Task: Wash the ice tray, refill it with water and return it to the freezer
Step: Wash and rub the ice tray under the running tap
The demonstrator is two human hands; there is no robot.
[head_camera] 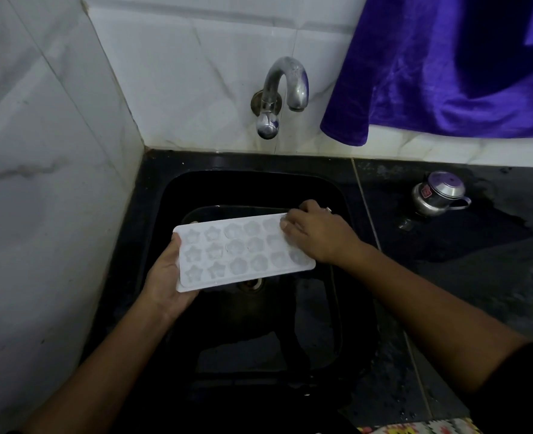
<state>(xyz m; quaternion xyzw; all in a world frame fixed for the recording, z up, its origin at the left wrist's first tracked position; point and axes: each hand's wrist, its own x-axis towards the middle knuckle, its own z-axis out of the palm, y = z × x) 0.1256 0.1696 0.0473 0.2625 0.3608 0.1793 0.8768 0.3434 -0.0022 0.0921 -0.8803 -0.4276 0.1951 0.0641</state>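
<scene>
The white ice tray (243, 255) is being held, slightly tilted, over the black sink (249, 183) below the tap (285, 86). The left hand (165, 283) is holding its left end from beneath, thumb on the rim. The right hand (318, 236) is gripping the right end, fingers (291, 223) curling over it.

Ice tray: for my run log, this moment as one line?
ice tray: over sink | left hand: holds one end | right hand: grips other end | tap: no flow

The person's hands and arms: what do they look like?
Both hands, left hand and right hand, are bare, without gloves. The forearms are bare too. A black sleeve covers the right upper arm. A small shiny thing on a right finger may be a ring.
</scene>
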